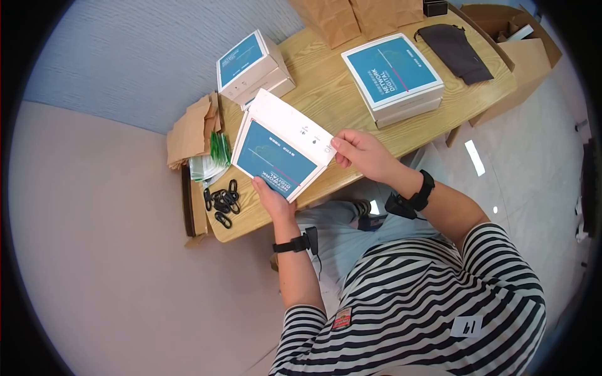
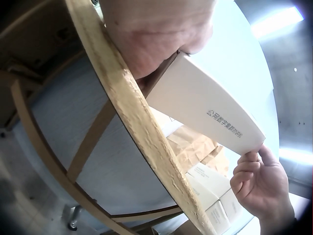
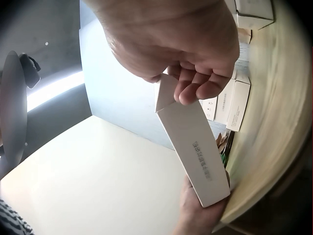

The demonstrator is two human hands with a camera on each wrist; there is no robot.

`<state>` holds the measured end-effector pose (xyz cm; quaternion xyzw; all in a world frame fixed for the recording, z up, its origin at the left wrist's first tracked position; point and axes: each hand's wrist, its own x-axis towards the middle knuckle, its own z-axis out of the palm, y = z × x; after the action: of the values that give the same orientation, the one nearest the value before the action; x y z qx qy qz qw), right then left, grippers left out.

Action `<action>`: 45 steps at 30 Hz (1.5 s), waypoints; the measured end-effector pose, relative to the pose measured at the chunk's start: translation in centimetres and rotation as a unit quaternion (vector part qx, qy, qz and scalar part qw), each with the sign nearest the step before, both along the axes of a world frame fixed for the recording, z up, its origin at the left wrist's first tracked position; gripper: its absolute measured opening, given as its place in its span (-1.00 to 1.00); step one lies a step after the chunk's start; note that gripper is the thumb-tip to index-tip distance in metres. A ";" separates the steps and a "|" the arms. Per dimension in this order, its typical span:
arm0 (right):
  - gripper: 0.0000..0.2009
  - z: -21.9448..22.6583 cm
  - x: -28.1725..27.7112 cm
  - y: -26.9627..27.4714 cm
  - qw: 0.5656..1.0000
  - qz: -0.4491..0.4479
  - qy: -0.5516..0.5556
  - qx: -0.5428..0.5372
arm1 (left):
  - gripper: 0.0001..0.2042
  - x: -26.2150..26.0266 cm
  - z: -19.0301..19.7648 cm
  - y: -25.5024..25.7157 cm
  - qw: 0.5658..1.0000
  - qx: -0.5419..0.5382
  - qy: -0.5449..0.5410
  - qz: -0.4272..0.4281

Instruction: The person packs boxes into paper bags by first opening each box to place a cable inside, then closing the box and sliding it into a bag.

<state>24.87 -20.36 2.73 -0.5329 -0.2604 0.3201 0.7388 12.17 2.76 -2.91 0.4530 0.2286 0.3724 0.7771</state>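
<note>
A white box with a blue printed top [image 1: 276,156] is tilted over the table's near edge, between both hands. My left hand [image 1: 274,200] grips its lower end, thumb on the blue face and the other fingers hidden beneath. With thumb and bent fingers, my right hand [image 1: 367,155] pinches the box's upper right corner, beside a white side with small icons. In the right wrist view, a narrow white side of the box [image 3: 188,147] carries a line of dark print, and the right hand [image 3: 190,54] holds its top corner.
Similar boxes [image 1: 241,59] are stacked at the back left; another stack [image 1: 401,75] stands right. Black looped straps [image 1: 224,203] lie near the table's left corner beside flat brown bags [image 1: 191,128]. A dark pouch [image 1: 454,53], paper bags [image 1: 338,19] and an open carton [image 1: 520,69] are farther off.
</note>
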 end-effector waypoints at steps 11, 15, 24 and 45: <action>-0.70 1.7 -1.9 -0.8 0.993 0.010 -0.116 -0.004 | -0.38 0.1 0.3 -0.9 0.999 0.004 0.003 0.037; -0.45 -0.2 -4.2 1.2 0.988 -0.089 -0.127 0.024 | -0.38 -0.2 -1.1 -0.2 1.000 0.005 0.018 0.021; -0.32 2.1 -0.5 -2.5 0.925 -0.058 -0.375 0.013 | -0.22 -2.0 1.0 0.7 0.951 0.290 -0.018 0.111; -0.34 -1.4 -3.7 -3.4 0.934 -0.116 -0.309 0.139 | 0.14 -1.9 4.0 -7.9 0.923 0.366 -0.037 0.114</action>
<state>21.15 -23.75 1.33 -0.5236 -0.4542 0.0126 0.7207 10.31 -5.12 1.06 0.6624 0.0973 0.5328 0.5175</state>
